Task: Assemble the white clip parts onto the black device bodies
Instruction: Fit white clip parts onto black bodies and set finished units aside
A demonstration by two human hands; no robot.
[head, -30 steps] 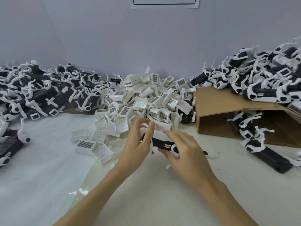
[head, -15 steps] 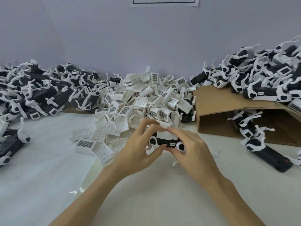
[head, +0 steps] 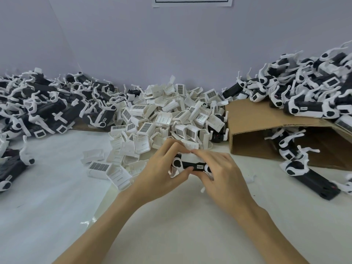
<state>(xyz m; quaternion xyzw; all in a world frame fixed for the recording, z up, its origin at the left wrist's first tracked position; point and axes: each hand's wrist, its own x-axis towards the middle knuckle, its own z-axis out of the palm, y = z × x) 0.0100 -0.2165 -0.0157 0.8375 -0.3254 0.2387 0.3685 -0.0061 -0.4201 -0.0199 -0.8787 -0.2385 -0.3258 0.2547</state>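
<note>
- Step in hand: 1 black device body (head: 192,165) is held just above the counter (head: 171,225), front and centre, with 1 white clip part (head: 191,158) lying along its top edge. By my reading the clip is being pressed home onto the body.
- Left hand (head: 162,174): fingers curled over the body's left end, thumb underneath near the small label; it grips the body.
- Right hand (head: 222,176): closed round the body's right end, with its fingertips (head: 196,151) bearing down on the clip.
- The 2 hands are together, fingertips meeting over the clip. Whether the clip is fully seated cannot be told; fingers hide the joint.
- Supply: a heap of loose clips (head: 162,119) sits just beyond the hands. Heaps of bodies (head: 47,107) lie far left and on a cardboard box (head: 257,119) at right (head: 304,92); which are finished I cannot tell.
- Next move, as a judgement: firm, even pressure along the clip until it locks, then a check of both ends before the unit is set aside.
- Risk: pressing at 1 end only may leave the other end raised.
</note>
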